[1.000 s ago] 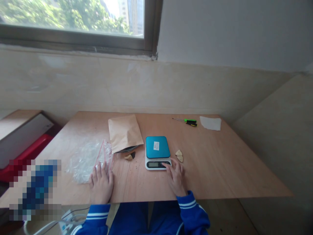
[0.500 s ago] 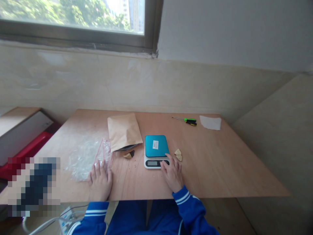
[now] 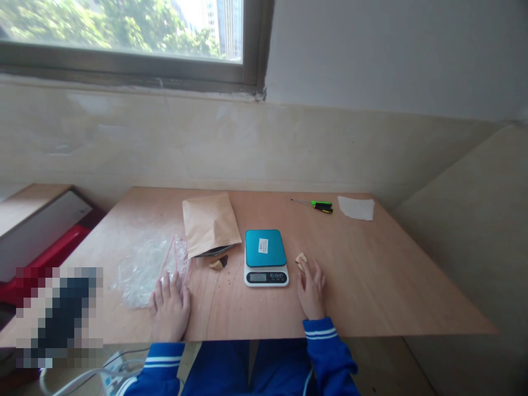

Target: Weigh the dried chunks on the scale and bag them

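Observation:
My left hand (image 3: pixel 171 308) lies flat on the table, fingers spread over the edge of clear plastic bags (image 3: pixel 144 269) with red zip strips. My right hand (image 3: pixel 312 289) is at the pale dried slices (image 3: pixel 301 258), right of a kitchen scale (image 3: pixel 266 258). Its fingers are bent and somewhat apart, with the fingertips at the lower slice and partly covering it. The scale has a blue-green platform with a white label, and a white base with a display and buttons. Left of it, a brown paper pouch (image 3: pixel 211 223) lies with its dark mouth towards me. Pale and dark pieces (image 3: pixel 218 263) lie by that mouth.
Two screwdrivers (image 3: pixel 322 207), one with a green handle, lie at the back beside a torn white paper (image 3: pixel 356 208). Dark crumbs dot the wooden table (image 3: pixel 391 275). A power strip with cables (image 3: pixel 113 371) is below the front edge at left.
My right hand has left the scale's buttons and moved right to the pale slices. My left hand stays on the plastic bags. The view has shifted slightly.

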### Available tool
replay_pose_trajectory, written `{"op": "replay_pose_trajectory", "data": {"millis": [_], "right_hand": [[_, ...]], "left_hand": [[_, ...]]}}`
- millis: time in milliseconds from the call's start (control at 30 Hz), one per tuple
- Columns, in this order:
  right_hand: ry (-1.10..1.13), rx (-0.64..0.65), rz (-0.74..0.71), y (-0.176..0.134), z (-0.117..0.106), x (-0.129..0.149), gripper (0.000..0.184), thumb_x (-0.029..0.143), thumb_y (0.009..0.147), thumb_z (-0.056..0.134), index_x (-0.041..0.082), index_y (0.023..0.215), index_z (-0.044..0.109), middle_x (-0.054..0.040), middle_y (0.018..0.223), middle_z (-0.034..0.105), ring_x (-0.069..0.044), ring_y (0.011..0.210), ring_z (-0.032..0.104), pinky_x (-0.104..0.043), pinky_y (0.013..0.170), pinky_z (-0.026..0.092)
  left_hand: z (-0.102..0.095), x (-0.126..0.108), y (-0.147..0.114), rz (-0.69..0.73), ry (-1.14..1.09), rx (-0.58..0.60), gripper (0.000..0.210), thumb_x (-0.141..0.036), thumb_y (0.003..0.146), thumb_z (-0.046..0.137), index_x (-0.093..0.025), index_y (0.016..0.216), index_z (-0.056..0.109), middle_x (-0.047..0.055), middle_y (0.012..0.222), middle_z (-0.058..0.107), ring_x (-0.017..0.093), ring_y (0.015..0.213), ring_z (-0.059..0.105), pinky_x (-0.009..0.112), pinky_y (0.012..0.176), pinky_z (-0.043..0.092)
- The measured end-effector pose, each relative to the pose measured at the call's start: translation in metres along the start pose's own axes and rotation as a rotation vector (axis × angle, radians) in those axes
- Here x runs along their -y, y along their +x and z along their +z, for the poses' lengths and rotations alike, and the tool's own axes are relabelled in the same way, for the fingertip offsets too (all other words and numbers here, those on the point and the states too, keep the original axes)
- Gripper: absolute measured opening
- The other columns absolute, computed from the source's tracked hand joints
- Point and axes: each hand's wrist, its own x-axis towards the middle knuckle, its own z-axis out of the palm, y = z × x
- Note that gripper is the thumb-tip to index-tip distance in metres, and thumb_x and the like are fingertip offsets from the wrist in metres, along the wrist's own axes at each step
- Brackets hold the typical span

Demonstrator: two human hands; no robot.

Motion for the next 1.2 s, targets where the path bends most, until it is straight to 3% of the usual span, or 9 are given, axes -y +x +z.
{"op": "replay_pose_trajectory", "data": {"millis": [133, 333, 600, 800, 1000, 1200], "right_hand": [[-0.014, 0.063, -0.021, -0.001, 0.000, 0.002, 0.036, 0.027, 0.094, 0.040, 0.023, 0.125, 0.058, -0.0143, 0.137, 0.046, -0.030, 0.119, 0.047, -0.046, 0.091, 0.043], [-0.009, 0.013, -0.010, -0.001, 0.001, 0.001, 0.034, 0.025, 0.092, 0.041, 0.021, 0.120, 0.061, -0.0152, 0.122, 0.053, -0.030, 0.110, 0.050, -0.046, 0.088, 0.043], [0.007, 0.016, -0.030, 0.000, -0.001, 0.003, 0.033, 0.021, 0.091, 0.040, 0.020, 0.117, 0.061, -0.0142, 0.117, 0.056, -0.029, 0.108, 0.050, -0.045, 0.089, 0.041], [-0.007, -0.004, -0.017, 0.000, -0.002, 0.004, 0.031, 0.023, 0.091, 0.042, 0.020, 0.113, 0.064, -0.0136, 0.114, 0.058, -0.028, 0.102, 0.050, -0.043, 0.085, 0.041], [-0.039, -0.031, 0.100, -0.003, -0.002, 0.004, 0.028, 0.031, 0.091, 0.045, 0.024, 0.099, 0.071, -0.0108, 0.105, 0.065, -0.029, 0.095, 0.050, -0.042, 0.079, 0.037], [0.118, -0.113, 0.053, 0.018, -0.008, 0.020, 0.028, 0.035, 0.091, 0.049, 0.020, 0.094, 0.072, -0.0106, 0.096, 0.069, -0.025, 0.089, 0.055, -0.040, 0.084, 0.037]], "left_hand": [[0.001, 0.001, 0.000, -0.010, -0.007, 0.000, 0.053, -0.032, 0.095, 0.030, -0.006, 0.138, 0.048, 0.019, 0.147, 0.042, 0.033, 0.138, 0.034, 0.048, 0.113, 0.023], [0.002, 0.000, 0.002, -0.026, -0.014, 0.013, 0.053, -0.032, 0.095, 0.030, -0.006, 0.137, 0.049, 0.019, 0.146, 0.044, 0.033, 0.138, 0.035, 0.048, 0.113, 0.023], [0.002, 0.000, 0.000, -0.015, -0.022, -0.021, 0.053, -0.032, 0.095, 0.030, -0.007, 0.138, 0.047, 0.019, 0.147, 0.043, 0.033, 0.138, 0.035, 0.047, 0.113, 0.023], [0.000, -0.001, 0.000, -0.025, -0.013, 0.006, 0.053, -0.032, 0.095, 0.030, -0.006, 0.137, 0.048, 0.019, 0.147, 0.043, 0.033, 0.138, 0.034, 0.047, 0.113, 0.023], [0.001, -0.001, 0.001, -0.036, -0.028, 0.009, 0.053, -0.031, 0.094, 0.032, -0.007, 0.139, 0.046, 0.018, 0.148, 0.042, 0.032, 0.139, 0.032, 0.046, 0.114, 0.021], [-0.001, -0.001, 0.001, -0.027, -0.018, 0.029, 0.052, -0.030, 0.095, 0.031, -0.006, 0.138, 0.047, 0.019, 0.147, 0.043, 0.033, 0.139, 0.033, 0.047, 0.114, 0.022]]}}
